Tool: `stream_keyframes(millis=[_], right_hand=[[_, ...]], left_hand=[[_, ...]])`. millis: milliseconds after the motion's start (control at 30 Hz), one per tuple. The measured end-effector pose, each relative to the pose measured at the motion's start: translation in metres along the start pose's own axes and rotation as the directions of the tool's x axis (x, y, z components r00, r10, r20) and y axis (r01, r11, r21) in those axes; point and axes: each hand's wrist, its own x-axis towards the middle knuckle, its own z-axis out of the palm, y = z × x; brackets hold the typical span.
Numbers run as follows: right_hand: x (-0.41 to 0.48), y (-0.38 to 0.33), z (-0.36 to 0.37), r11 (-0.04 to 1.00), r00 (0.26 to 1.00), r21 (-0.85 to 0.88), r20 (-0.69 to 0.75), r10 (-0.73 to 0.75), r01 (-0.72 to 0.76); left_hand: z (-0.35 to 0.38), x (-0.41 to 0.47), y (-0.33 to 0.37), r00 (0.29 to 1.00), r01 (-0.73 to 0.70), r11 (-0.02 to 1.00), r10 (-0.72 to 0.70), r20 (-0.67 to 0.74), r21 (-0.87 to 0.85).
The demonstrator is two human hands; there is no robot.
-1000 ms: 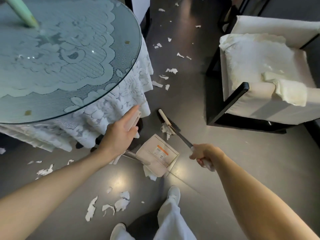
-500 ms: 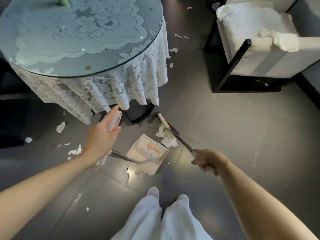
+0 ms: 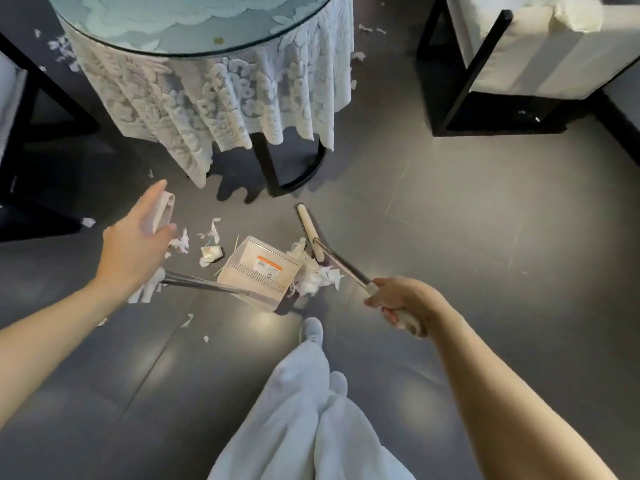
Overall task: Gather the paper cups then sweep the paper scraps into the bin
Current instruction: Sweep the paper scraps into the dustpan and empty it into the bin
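Observation:
My left hand (image 3: 136,244) grips the pale handle of a long-handled dustpan (image 3: 258,270), a white box-like pan with an orange label standing on the dark floor. My right hand (image 3: 401,303) grips the handle of a small broom (image 3: 310,233), whose cream head with dark bristles lies just right of the pan. A heap of white paper scraps (image 3: 315,277) lies between the broom head and the pan's right side. More scraps (image 3: 209,249) lie left of the pan. No paper cups are in sight.
A round glass-topped table (image 3: 194,36) with a white lace cloth and a black base (image 3: 294,174) stands ahead. A white cushioned armchair with a black frame (image 3: 481,64) is at the upper right. My legs in pale trousers (image 3: 304,410) are below the pan. Stray scraps (image 3: 358,55) lie beyond the table.
I have stepped back from the table, with pan and broom carried along. The scrap heap now sits at the pan's right side, and new scraps show to its left.

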Motion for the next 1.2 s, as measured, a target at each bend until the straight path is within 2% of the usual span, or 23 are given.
stream_keyframes(millis=[133,300,433,500,633,767,867,933,1033,1100,1200], right_hand=[[-0.029,0.014,0.032,0.998,0.993,0.030,-0.111,-0.050,0.053],[-0.037,0.021,0.077,0.995,0.970,-0.094,-0.238,-0.040,0.018],[-0.035,0.007,0.133,0.979,0.966,-0.195,-0.257,0.005,-0.057],[-0.034,-0.010,0.173,0.965,0.977,-0.255,-0.211,0.010,-0.065],[-0.034,-0.049,0.256,0.982,0.991,-0.169,-0.112,0.066,-0.085],[-0.044,-0.077,0.299,0.995,0.984,0.040,-0.145,0.099,-0.094],[-0.052,-0.080,0.303,0.981,0.974,0.182,-0.200,0.104,-0.068],[-0.056,-0.074,0.298,0.928,0.965,0.372,-0.233,0.118,-0.023],[-0.057,-0.065,0.282,0.843,0.962,0.537,-0.232,0.144,0.003],[-0.053,-0.062,0.270,0.822,0.963,0.570,-0.228,0.146,0.011],[-0.039,-0.065,0.254,0.865,0.951,0.501,-0.277,0.136,0.022]], left_hand=[[-0.025,-0.029,-0.030,1.000,-0.024,1.000,0.024,-0.006,-0.014],[-0.057,-0.050,-0.072,0.998,-0.058,0.998,0.058,-0.008,-0.001],[-0.078,-0.048,-0.118,0.997,-0.064,0.998,0.064,0.051,0.003],[-0.090,-0.043,-0.144,0.994,-0.074,0.997,0.072,0.087,0.020],[-0.112,-0.036,-0.186,0.976,-0.110,0.994,0.113,0.185,-0.024],[-0.125,-0.030,-0.214,0.947,-0.159,0.987,0.161,0.278,-0.029],[-0.122,-0.024,-0.225,0.932,-0.185,0.982,0.184,0.312,-0.025],[-0.116,-0.023,-0.230,0.931,-0.184,0.983,0.180,0.318,-0.018],[-0.105,-0.024,-0.233,0.934,-0.189,0.982,0.178,0.311,0.004],[-0.097,-0.024,-0.231,0.938,-0.164,0.986,0.166,0.303,-0.032],[-0.086,-0.019,-0.222,0.930,-0.155,0.985,0.171,0.325,-0.074]])
